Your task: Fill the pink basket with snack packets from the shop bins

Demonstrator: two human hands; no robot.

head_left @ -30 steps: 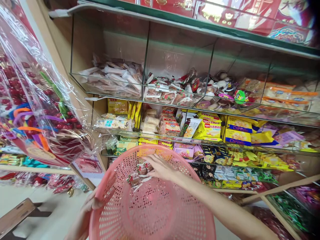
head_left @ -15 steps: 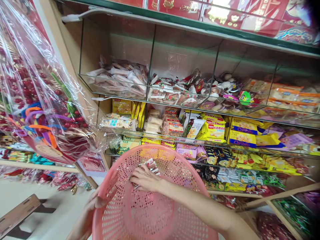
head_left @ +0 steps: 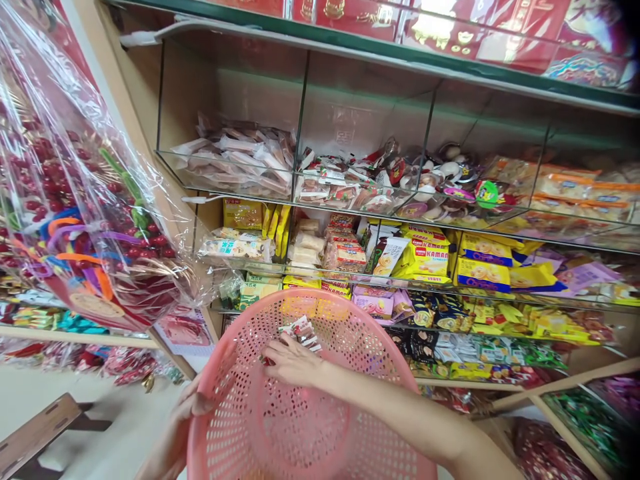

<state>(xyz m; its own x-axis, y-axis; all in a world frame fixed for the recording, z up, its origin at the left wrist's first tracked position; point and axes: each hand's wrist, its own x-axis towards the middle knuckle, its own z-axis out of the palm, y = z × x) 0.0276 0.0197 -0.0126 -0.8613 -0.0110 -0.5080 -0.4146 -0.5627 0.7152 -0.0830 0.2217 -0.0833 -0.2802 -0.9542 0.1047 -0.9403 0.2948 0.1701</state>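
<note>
A pink plastic basket (head_left: 320, 433) with many small holes is tilted toward me in front of the shelves. My left hand (head_left: 186, 408) is closed around its left rim, the thumb over the edge. Inside the basket is my right hand (head_left: 290, 361), palm down near the far left wall. Its fingers curl over several small wrapped snacks (head_left: 303, 329) with white, red and green on the wrappers. Some stick out past the knuckles, and a bit of wrapper shows by the fingertips. The palm hides the rest.
Glass-fronted shelves hold wrapped snacks (head_left: 345, 180), yellow packets (head_left: 425, 257) and long clear-wrapped sticks (head_left: 250, 153). A plastic-wrapped bunch of red berries (head_left: 55, 180) hangs at left. A wooden bench (head_left: 40, 433) stands on the floor at lower left.
My right hand has shifted very slightly, and a little more of the snacks shows above its fingers. My left hand stays on the rim.
</note>
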